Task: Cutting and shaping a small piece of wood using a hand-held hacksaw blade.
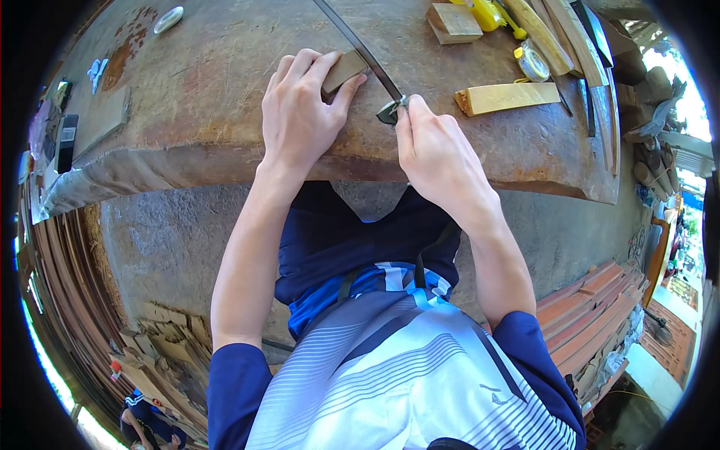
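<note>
A small brown wooden block [344, 72] lies on the worn workbench [225, 105] near its front edge. My left hand [301, 101] is closed over the block's left side, thumb at its near end and fingers along the top. Against the block's right side runs the long, narrow metal bar of a hacksaw [363, 49], slanting away to the upper left. My right hand [439, 142] grips its dark handle end, low over the bench edge. The bar's far end is out of view, and its cutting edge is hidden from above.
Right of my hands lie a light wood wedge [510, 97], a yellow tape measure [532, 61], a wooden block [454, 24], a yellow tool [487, 13] and long wood strips. A phone [66, 142] rests far left. Stacked planks [585, 307] stand below; another person [150, 420] is at lower left.
</note>
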Demonstrator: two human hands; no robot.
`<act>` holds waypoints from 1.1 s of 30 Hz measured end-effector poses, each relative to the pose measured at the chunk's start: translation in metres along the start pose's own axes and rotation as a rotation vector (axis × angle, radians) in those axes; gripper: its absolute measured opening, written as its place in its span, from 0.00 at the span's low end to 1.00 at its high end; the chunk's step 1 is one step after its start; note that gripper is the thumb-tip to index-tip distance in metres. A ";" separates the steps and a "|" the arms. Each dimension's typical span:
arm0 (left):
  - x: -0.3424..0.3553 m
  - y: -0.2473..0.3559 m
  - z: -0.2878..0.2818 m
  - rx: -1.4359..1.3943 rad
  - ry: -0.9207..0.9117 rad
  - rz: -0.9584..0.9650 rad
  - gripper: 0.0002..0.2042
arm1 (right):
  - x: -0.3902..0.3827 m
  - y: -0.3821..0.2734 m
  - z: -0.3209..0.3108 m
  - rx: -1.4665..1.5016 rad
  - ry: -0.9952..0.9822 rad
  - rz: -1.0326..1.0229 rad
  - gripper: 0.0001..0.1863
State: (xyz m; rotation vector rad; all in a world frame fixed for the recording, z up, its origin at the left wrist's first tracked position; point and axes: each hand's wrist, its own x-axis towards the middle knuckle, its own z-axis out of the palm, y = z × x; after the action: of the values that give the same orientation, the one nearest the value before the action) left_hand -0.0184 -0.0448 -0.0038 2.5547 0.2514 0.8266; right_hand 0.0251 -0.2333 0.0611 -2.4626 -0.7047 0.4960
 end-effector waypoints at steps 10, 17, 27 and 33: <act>0.001 -0.001 0.001 -0.010 0.015 0.051 0.18 | 0.041 0.005 0.013 -0.035 0.099 -0.120 0.17; 0.001 -0.002 0.001 0.006 0.015 0.051 0.18 | 0.020 0.003 0.010 0.000 0.084 -0.052 0.16; 0.000 -0.009 0.002 0.023 0.010 0.169 0.17 | 0.037 0.001 0.017 -0.031 0.102 -0.161 0.16; 0.003 -0.006 0.004 0.032 0.049 0.138 0.18 | -0.008 0.005 0.011 0.008 0.000 0.023 0.16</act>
State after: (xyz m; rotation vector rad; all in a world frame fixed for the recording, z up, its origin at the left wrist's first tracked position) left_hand -0.0137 -0.0399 -0.0082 2.6079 0.1046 0.9437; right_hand 0.0155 -0.2373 0.0513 -2.4654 -0.6733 0.5062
